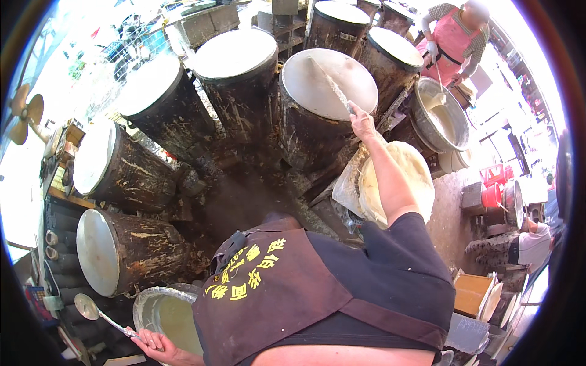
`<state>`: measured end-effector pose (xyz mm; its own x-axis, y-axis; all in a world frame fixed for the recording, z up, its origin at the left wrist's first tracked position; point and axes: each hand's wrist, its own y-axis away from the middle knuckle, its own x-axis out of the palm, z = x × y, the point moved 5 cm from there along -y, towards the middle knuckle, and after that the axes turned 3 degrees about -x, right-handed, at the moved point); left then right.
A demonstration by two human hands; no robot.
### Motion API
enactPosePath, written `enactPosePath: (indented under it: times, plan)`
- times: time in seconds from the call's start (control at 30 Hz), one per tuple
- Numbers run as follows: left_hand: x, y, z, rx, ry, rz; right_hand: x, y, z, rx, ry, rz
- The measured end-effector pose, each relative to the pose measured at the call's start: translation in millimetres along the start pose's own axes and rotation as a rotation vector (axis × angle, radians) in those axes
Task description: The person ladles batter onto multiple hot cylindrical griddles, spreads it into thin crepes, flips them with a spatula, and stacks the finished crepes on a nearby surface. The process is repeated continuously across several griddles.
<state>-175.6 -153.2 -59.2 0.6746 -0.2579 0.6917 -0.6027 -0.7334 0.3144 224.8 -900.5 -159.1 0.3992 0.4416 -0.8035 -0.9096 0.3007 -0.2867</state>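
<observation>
My left hand [155, 344] is closed round the handle of a metal ladle [87, 307], its bowl held out to the left. Beside that hand stands a bucket [139, 305] of pale batter. With my right arm stretched forward, my right hand [364, 125] grips a long, batter-crusted scraper [332, 88]. The scraper reaches over a round griddle [305, 91] on a dark barrel stove, and its far end seems to lie on the whitish surface. Beneath my right forearm is a pile of thin round pancakes [415, 168] on a cloth or plastic sheet.
More barrel stoves with round pale tops curve around me, including one at the left [137, 177]. At the far right a person in a pink apron [452, 36] holds a stick in a metal basin [464, 125] of batter. A fan [27, 114] is at the left; red baskets [491, 195] stand right.
</observation>
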Motion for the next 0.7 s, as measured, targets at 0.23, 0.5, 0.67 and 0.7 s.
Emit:
enactPosePath:
  times: [0.23, 0.5, 0.67, 0.7]
  plan:
    - [-40, 18, -25, 0.051, 0.216, 0.094, -18, -50, -52, 0.268, 0.151, -0.138]
    - [-57, 41, 1, 0.023, 0.397, 0.024, 132, 131, 235, -0.436, -0.527, 0.351]
    - [-59, 43, 17, -0.048, 0.420, 0.104, 170, 281, 450, -0.908, -0.835, 0.775]
    - [-63, 42, 19, -0.051, 0.407, 0.099, 166, 303, 482, -1.089, -0.759, 0.846]
